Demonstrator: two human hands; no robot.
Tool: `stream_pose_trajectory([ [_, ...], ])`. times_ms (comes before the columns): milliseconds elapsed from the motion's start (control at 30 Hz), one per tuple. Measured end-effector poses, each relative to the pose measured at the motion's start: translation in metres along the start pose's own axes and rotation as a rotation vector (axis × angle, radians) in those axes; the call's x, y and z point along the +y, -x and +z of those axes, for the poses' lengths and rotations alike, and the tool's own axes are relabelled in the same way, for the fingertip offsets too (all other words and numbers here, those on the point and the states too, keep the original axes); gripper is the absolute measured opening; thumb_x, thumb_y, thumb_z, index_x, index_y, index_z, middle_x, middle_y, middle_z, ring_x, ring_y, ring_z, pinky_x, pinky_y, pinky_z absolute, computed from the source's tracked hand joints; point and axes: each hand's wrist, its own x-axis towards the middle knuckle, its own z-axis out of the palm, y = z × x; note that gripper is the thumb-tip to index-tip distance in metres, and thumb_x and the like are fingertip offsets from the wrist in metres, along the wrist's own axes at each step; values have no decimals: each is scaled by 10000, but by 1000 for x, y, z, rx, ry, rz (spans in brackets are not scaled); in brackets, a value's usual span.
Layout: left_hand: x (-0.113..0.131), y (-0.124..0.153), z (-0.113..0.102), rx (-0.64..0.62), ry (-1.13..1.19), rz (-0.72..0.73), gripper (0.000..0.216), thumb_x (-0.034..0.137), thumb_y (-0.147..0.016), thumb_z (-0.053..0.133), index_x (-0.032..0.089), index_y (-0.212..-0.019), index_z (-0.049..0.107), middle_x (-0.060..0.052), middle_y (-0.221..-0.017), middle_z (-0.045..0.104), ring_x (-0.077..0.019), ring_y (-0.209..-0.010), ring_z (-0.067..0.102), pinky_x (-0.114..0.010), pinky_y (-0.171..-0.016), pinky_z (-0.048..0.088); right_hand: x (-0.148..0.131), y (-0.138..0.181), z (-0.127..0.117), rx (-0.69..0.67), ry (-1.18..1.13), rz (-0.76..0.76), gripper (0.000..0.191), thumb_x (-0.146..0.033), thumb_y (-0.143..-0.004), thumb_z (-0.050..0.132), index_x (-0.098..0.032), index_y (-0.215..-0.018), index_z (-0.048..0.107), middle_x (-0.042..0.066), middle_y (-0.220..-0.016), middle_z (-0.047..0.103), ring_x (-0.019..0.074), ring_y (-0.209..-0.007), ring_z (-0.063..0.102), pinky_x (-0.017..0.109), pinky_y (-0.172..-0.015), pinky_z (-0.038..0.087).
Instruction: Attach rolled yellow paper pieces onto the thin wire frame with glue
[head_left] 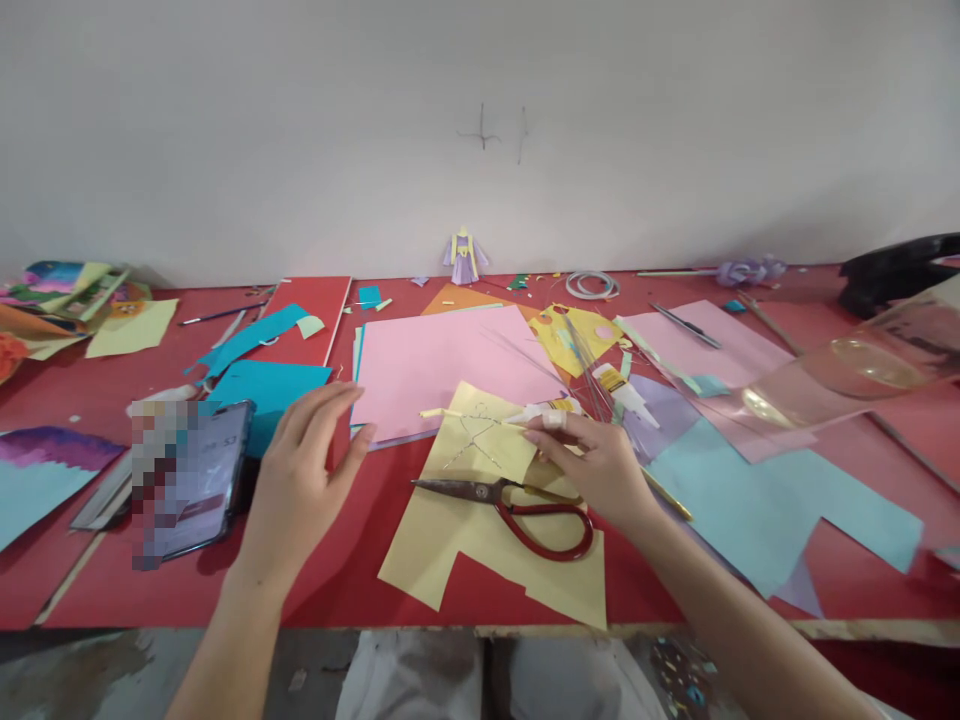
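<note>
My right hand [592, 455], a bandage around one finger, pinches one arm end of a small twisted-wire stick figure [478, 432]. Pale yellow paper wraps both arms of the figure, which is over a cut sheet of yellow paper [420, 545]. Scissors [484, 491] with red handles lie on that sheet, just below the figure. A white glue bottle [551, 408] is right behind my right fingertips. My left hand [319, 440] is open and holds nothing, its fingers curved and apart, close to the left edge of a pink paper stack [442, 365].
A phone [206, 490] leans at the left by blue paper [262, 395]. A paper-dress doll [464, 256] stands against the wall. Loose wires [589, 360], a second glue bottle [624, 392], light-blue paper [742, 500] and a clear cup [847, 360] are at the right.
</note>
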Motion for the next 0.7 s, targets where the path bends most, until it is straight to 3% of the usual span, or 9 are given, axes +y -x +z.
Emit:
stream_pose_trajectory([
  [67, 22, -10, -2, 56, 83, 128, 293, 184, -934, 579, 185, -1226, 560, -105, -1206, 636, -244, -1195, 574, -431, -1053, 473, 0, -1, 1, -19, -4, 17, 158, -330, -893, 637, -231, -923, 757, 23, -893, 778, 184, -753, 707, 283, -690, 545],
  [200, 60, -33, -2, -71, 229, 436, 220, 105, -909, 598, 139, -1126, 603, -65, -1074, 681, -185, -1098, 602, -344, -1041, 487, -3, -1, 1, -67, 3, 15, 147, -314, -888, 641, -216, -896, 751, 22, -895, 777, 199, -822, 710, 288, -743, 539],
  [300, 77, -52, 8, -157, 173, 561, 176, 119, -926, 565, 126, -1092, 624, -69, -1065, 682, -204, -1079, 594, -382, -1034, 486, -7, -1, 1, -129, -19, -1, 151, -295, -899, 619, -205, -881, 739, 11, -835, 762, 189, -785, 695, 267, -704, 524],
  [467, 79, -68, 39, -356, -22, 746, 145, 96, -921, 512, 139, -834, 620, -47, -820, 644, -206, -820, 605, -402, -836, 532, -7, -3, 1, -160, -30, 47, 146, -272, -883, 626, -189, -813, 723, 3, -747, 725, 167, -695, 649, 245, -636, 500],
  [700, 62, -59, 62, -315, -30, 787, 177, 49, -907, 484, 141, -813, 601, -28, -744, 604, -189, -711, 571, -335, -671, 475, -5, -4, 4, -226, -54, 108, 159, -251, -888, 591, -180, -849, 728, 5, -734, 707, 158, -672, 634, 246, -627, 512],
])
